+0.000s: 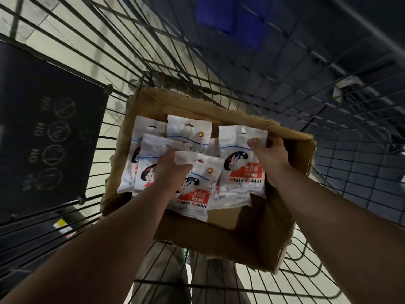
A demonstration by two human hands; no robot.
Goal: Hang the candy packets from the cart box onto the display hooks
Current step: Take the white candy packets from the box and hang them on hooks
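Inside the torn brown cardboard box (285,227), one white rabbit-printed plastic candy packet (197,185) is being picked up, pinched in the left grip (173,170), a second packet (238,165) apparently in the right grip (271,156). Lifting clear toward hooks is being called for.

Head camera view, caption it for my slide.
Left hand grips the front candy packet and right hand pinches the rightmost packet, inside a torn cardboard box in a wire cart.

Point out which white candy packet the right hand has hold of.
The rightmost white plastic candy packet: the right hand pinches its top right corner. The left hand holds the front middle packet instead.
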